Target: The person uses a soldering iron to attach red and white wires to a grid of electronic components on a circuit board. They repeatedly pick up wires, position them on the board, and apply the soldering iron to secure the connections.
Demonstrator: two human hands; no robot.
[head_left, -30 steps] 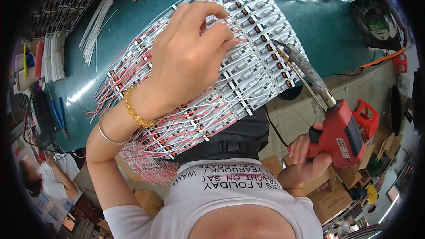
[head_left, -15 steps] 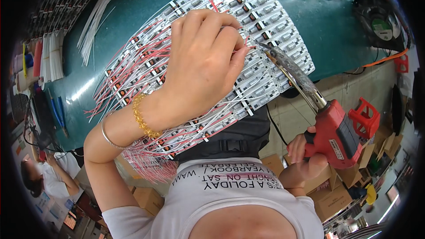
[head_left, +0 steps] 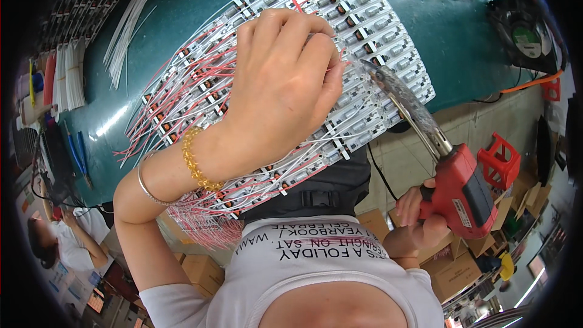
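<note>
The left hand (head_left: 282,85) lies palm-down over the bank of small circuit boards (head_left: 364,30), its fingers curled together and pinching at the thin red and white wires (head_left: 182,100) near the boards' middle; exactly which wire they grasp is hidden under the knuckles. A beaded gold bracelet (head_left: 193,159) and a thin silver bangle (head_left: 146,182) sit on that wrist, toward seven o'clock.

The right hand (head_left: 416,222), at about four o'clock, is clenched around the grip of a red soldering gun (head_left: 461,188). Its long metal barrel runs up toward eleven o'clock, the tip meeting the boards just beside the left fingertips.

The boards lie in rows on a green table (head_left: 461,42), spreading from the centre toward one o'clock, with wires trailing out toward eight o'clock. A bundle of white wires (head_left: 124,30) lies at ten o'clock and a black fan (head_left: 525,36) at two o'clock. Another person (head_left: 61,246) sits at eight o'clock.
</note>
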